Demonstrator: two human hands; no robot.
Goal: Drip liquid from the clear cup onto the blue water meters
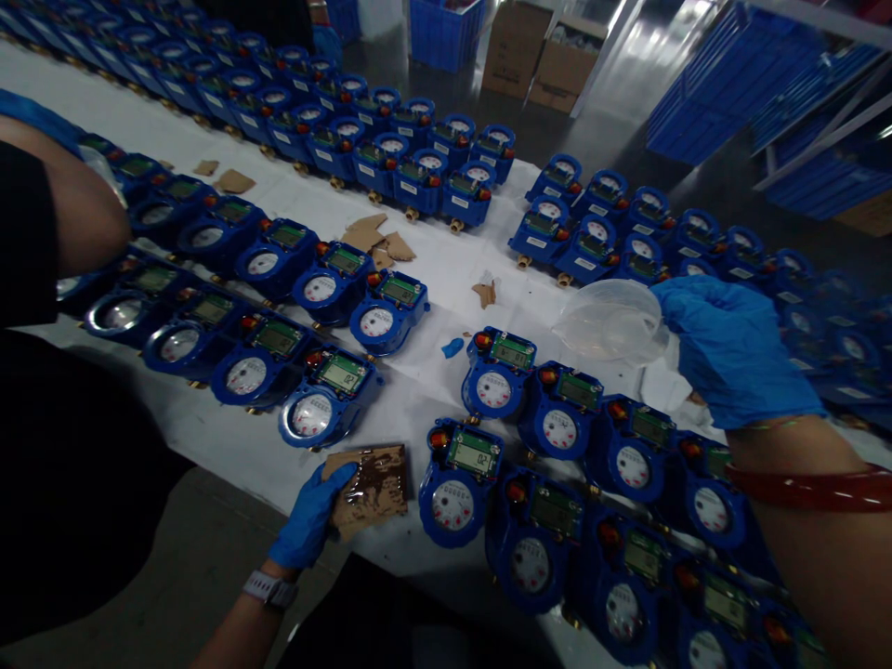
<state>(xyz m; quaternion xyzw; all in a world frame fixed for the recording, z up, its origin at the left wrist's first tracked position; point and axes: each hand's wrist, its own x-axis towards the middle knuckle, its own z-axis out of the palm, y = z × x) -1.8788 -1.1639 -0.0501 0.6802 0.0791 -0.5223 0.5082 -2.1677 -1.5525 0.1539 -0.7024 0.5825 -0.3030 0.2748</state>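
Note:
My left hand (311,522), in a blue glove, grips a piece of cardboard (373,488) at the table's near edge, thumb on top. A glossy, wet-looking brown patch covers part of the cardboard. On the right, my right hand (739,348), also gloved in blue, holds a translucent plastic cup (603,321) by its rim side. The cup is tilted; its contents are unclear. Below it stand blue water meters (494,390) with round dials and exposed green circuit boards. One nearby meter (452,502) shows digits on its display.
More blue meters (418,181) stand in rows along the far side and at left. Torn cardboard scraps (380,240) and a blue scrap (452,347) lie on the white table covering (411,395). Another person's arm (87,209) reaches in at left. Blue crates (446,32) stand behind.

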